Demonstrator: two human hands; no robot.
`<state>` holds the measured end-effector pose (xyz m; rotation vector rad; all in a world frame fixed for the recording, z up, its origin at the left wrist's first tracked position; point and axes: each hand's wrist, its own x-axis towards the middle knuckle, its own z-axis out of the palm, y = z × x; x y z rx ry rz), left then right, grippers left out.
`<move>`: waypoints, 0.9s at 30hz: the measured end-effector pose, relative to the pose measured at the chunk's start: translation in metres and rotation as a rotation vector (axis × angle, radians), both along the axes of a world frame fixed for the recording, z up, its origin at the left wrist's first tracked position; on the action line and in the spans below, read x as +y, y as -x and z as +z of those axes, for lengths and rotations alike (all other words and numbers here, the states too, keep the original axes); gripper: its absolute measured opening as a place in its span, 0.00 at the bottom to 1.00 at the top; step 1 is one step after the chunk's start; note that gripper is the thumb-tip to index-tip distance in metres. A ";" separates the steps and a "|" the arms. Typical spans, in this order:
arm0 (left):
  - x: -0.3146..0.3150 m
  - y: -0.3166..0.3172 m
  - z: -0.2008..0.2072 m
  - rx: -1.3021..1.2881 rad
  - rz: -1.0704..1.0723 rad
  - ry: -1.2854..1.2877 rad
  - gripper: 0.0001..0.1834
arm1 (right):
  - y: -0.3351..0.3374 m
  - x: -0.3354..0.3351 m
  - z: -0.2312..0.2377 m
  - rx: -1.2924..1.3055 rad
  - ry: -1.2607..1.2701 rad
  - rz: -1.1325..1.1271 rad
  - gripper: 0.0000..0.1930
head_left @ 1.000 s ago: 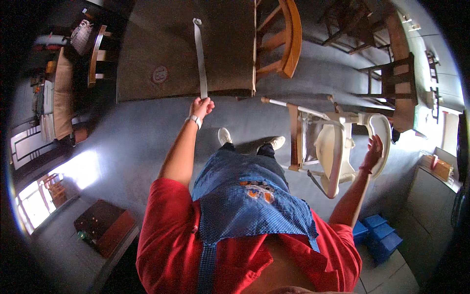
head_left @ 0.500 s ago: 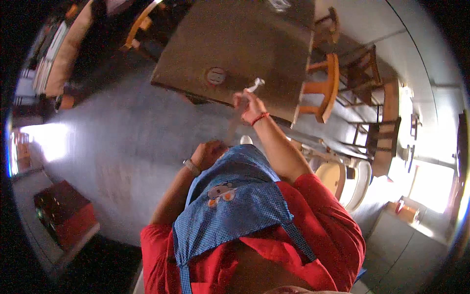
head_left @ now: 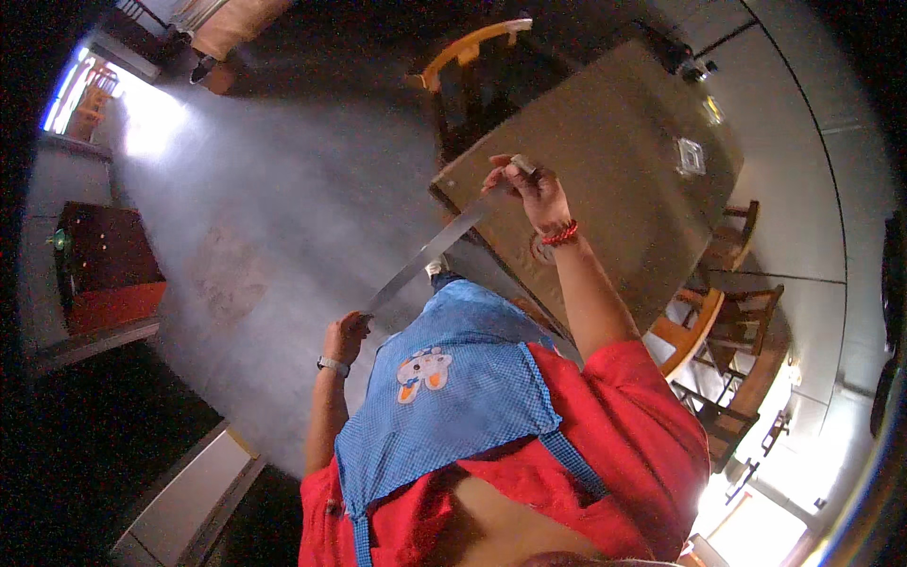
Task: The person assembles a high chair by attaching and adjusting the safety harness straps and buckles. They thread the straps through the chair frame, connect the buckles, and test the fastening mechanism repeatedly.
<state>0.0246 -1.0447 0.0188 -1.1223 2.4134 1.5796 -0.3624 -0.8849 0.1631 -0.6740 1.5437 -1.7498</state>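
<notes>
A long, flat, semi-see-through grey strip (head_left: 427,255) runs taut and slanting between my two hands. Its lower end is pinched in my left hand (head_left: 349,335), which wears a watch and is out in front of my blue checked apron (head_left: 449,369). The upper end reaches the fingers of my right hand (head_left: 537,197), raised above the near corner of the brown table (head_left: 614,142). A small pale piece (head_left: 522,164) shows at the right fingertips; its kind is unclear. Beneath my right wrist, with its red bracelet, a round mark (head_left: 541,249) on the tabletop is partly covered.
A clear, shiny object (head_left: 691,157) and a small yellow item (head_left: 712,110) lie on the table. One wooden chair (head_left: 480,42) stands beyond its left side, others (head_left: 694,326) along the right. A dark red box (head_left: 109,265) is at far left, above the grey floor (head_left: 274,198).
My view has turned, so the table now appears farther right. My hands have moved apart, and the strip between them, faint before, now shows clearly stretched.
</notes>
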 end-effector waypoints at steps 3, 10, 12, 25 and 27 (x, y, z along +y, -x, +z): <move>-0.036 0.009 -0.005 0.059 0.115 -0.097 0.09 | 0.015 -0.053 0.029 0.200 0.075 0.209 0.18; -0.078 0.017 0.000 0.225 0.539 -0.287 0.07 | 0.038 -0.159 0.044 0.178 0.007 0.440 0.15; -0.099 0.011 -0.001 0.142 0.515 -0.272 0.05 | 0.039 -0.195 0.037 0.114 0.066 0.473 0.13; -0.328 -0.013 -0.002 0.416 0.889 -0.534 0.07 | 0.034 -0.439 0.054 0.144 0.133 0.506 0.14; -0.373 -0.009 0.011 0.549 0.973 -0.555 0.08 | 0.036 -0.469 0.074 0.126 0.003 0.429 0.16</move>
